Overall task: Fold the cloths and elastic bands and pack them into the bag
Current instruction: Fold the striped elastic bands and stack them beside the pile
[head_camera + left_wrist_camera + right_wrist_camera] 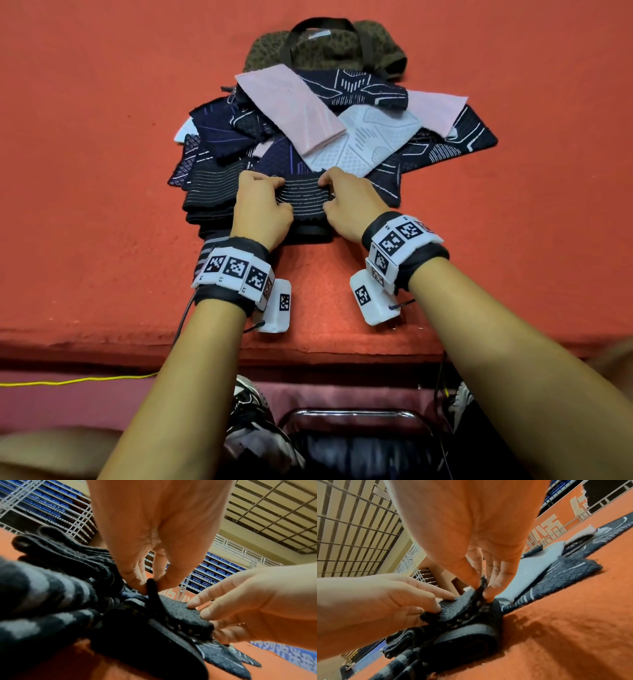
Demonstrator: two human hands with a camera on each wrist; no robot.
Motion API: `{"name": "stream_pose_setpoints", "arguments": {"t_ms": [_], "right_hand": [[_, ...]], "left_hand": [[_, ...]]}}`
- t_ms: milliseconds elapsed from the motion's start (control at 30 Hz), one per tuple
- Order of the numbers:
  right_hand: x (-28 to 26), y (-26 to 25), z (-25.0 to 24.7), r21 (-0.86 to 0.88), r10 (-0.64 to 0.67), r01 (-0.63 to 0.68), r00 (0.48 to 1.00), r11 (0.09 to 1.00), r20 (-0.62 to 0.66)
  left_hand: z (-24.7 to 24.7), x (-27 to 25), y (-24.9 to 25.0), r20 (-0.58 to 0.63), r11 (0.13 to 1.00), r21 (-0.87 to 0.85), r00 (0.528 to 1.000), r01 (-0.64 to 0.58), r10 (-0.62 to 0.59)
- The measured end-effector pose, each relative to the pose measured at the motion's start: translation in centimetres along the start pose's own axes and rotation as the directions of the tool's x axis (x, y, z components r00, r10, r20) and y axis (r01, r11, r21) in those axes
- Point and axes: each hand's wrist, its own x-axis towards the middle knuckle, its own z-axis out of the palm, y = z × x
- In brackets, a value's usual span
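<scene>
Left hand: the left hand (262,209) pinches the left edge of a black elastic band with thin white stripes (306,199); fingers curled onto it, thumb underneath.
Right hand: the right hand (349,205) grips the band's right edge the same way, so the band sits stretched between both hands.
Where the band is: at the near edge of the cloth heap, on the orange felt-covered desk (102,171).
Head view only: you get the whole heap, with dark navy patterned cloths (445,144), a pale pink cloth (291,106) and a white mesh-patterned cloth (370,137) overlapping, plus a brown patterned fabric bag with dark handles (329,48) lying behind them at the far side.
Left wrist view only: shows the thumb and fingers (137,580) nipping a raised fold of the band (152,588), and a stack of folded black striped pieces (51,588) just beside it.
Right wrist view only: shows the band's lower part rolled into a thick loop (471,635) resting on the desk, under the pinched edge.
</scene>
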Motion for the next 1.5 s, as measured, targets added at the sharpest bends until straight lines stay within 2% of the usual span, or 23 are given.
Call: {"name": "stream_pose_setpoints", "arguments": {"t_ms": [200,367,633,800,1033,1133,1500], "right_hand": [[-0.1,0.2,0.6,0.029,-0.028,0.027,1.000,0.999,0.012],[0.0,0.7,1.1,-0.047,-0.059,0.063,0.994,0.997,0.089],[0.1,1.2,1.7,-0.049,-0.009,0.015,0.994,0.999,0.112],[0.1,1.2,1.7,-0.090,0.006,0.011,0.982,0.996,0.187],[-0.3,1.7,1.0,0.089,0.018,-0.033,0.986,0.995,0.165],[-0.2,1.8,1.2,0.062,0.024,-0.036,0.982,0.997,0.185],[0.7,1.8,1.9,0.022,0.009,-0.011,0.995,1.000,0.103]], "left_hand": [[0.0,0.1,0.1,0.035,0.995,0.095,0.999,-0.024,0.021],[0.4,0.0,0.0,0.155,0.991,0.135,0.988,-0.026,0.004],[0.5,-0.2,0.1,0.218,0.983,0.181,0.976,-0.012,-0.028],[0.6,-0.3,0.0,0.256,0.980,0.195,0.966,-0.025,-0.026],[0.6,-0.6,-0.3,0.319,0.994,0.112,0.947,-0.007,-0.029],[0.7,-0.7,-0.7,0.301,0.993,0.115,0.953,-0.023,-0.013],[1.4,-0.1,-1.3,0.247,0.987,0.146,0.968,-0.071,0.033]]}}
